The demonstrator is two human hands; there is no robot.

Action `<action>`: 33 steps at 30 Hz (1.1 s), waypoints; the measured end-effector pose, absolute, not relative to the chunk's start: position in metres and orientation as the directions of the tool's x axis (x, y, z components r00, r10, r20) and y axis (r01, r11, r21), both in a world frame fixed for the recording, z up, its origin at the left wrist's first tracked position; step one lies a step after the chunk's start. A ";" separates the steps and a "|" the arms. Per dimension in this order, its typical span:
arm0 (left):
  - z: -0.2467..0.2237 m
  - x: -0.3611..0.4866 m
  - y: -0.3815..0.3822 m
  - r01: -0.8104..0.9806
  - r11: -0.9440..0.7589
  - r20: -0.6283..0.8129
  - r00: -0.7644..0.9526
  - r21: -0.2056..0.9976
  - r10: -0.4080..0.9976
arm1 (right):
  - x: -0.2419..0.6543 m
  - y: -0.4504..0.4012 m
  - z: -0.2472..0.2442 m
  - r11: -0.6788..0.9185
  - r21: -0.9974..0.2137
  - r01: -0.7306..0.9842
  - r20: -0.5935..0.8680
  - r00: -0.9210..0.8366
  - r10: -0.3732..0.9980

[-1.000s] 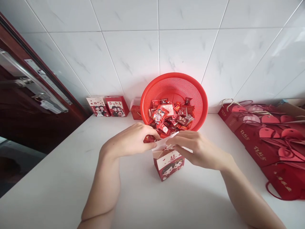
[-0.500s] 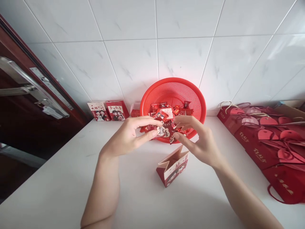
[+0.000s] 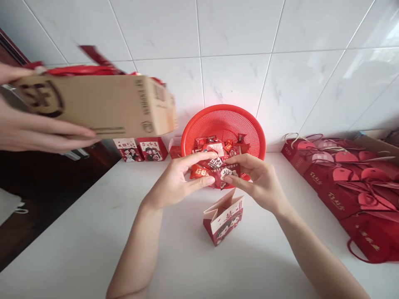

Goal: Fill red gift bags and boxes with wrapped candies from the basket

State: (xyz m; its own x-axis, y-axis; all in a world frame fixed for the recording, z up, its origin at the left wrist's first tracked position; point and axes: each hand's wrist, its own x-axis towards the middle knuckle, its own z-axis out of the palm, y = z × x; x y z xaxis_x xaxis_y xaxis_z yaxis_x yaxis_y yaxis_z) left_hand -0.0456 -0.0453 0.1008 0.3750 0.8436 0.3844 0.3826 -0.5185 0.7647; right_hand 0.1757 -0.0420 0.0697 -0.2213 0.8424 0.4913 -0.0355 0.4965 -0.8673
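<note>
My left grip (image 3: 174,180) pinched an orange sweet (image 3: 198,171), my right grip (image 3: 264,183) a maroon sweet (image 3: 225,172); nearer my right, at seven o'clock, the box (image 3: 228,224) gaped, running two-to-eight!

basket (image 3: 218,124): bright red mesh | box (image 3: 226,226): red and cream, cartoon faces | sweets (image 3: 229,172): mostly red, white patches | carton (image 3: 102,106): tan, black print | bags (image 3: 336,201): dark red, gold lettering | table (image 3: 177,257): white

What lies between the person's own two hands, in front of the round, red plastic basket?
In the head view, a dark red SWEET SUGAR candy packet is between the left hand and right hand, with more wrapped candies beside it.
</note>
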 end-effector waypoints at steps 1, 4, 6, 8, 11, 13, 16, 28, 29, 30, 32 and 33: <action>0.102 -0.047 -0.046 0.395 -0.516 0.387 0.363 0.760 0.847 | 0.179 -0.042 0.071 0.508 -0.861 -0.029 0.501 -0.220 0.837; 0.107 -0.051 -0.050 0.443 -0.525 0.405 0.341 0.727 0.848 | 0.192 -0.042 0.078 0.546 -0.838 -0.021 0.531 -0.266 0.805; 0.111 -0.052 -0.054 0.477 -0.538 0.413 0.347 0.695 0.842 | 0.202 -0.043 0.082 0.576 -0.817 0.017 0.537 -0.338 0.773; 0.114 -0.051 -0.058 0.510 -0.561 0.414 0.380 0.652 0.827 | 0.209 -0.045 0.087 0.617 -0.781 0.099 0.520 -0.445 0.729; 0.117 -0.049 -0.063 0.567 -0.595 0.404 0.437 0.570 0.804 | 0.212 -0.048 0.090 0.693 -0.693 0.199 0.455 -0.625 0.635; 0.116 -0.048 -0.065 0.613 -0.601 0.397 0.451 0.514 0.799 | 0.208 -0.050 0.089 0.745 -0.630 0.220 0.459 -0.668 0.586; 0.113 -0.049 -0.067 0.653 -0.594 0.368 0.467 0.470 0.804 | 0.201 -0.050 0.085 0.801 -0.548 0.240 0.509 -0.665 0.547; 0.110 -0.056 -0.067 0.693 -0.579 0.262 0.518 0.430 0.814 | 0.197 -0.047 0.081 0.854 -0.460 0.242 0.515 -0.711 0.479; 0.110 -0.056 -0.067 0.695 -0.578 0.248 0.525 0.426 0.814 | 0.197 -0.047 0.080 0.854 -0.456 0.250 0.520 -0.704 0.484; 0.109 -0.055 -0.067 0.698 -0.575 0.231 0.531 0.426 0.815 | 0.197 -0.047 0.080 0.851 -0.452 0.268 0.519 -0.697 0.495; 0.108 -0.054 -0.066 0.702 -0.560 0.189 0.537 0.440 0.822 | 0.196 -0.048 0.080 0.845 -0.441 0.302 0.506 -0.693 0.513; 0.108 -0.053 -0.066 0.704 -0.548 0.169 0.536 0.452 0.827 | 0.196 -0.048 0.080 0.846 -0.435 0.310 0.501 -0.697 0.513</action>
State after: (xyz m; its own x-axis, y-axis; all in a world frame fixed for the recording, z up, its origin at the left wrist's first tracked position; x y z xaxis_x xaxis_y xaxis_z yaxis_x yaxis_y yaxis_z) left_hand -0.0529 -0.0655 0.1076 0.5355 0.8274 0.1693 0.7040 -0.5481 0.4516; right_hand 0.1960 -0.0477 0.0797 -0.6972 0.5128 0.5009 0.3097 0.8457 -0.4347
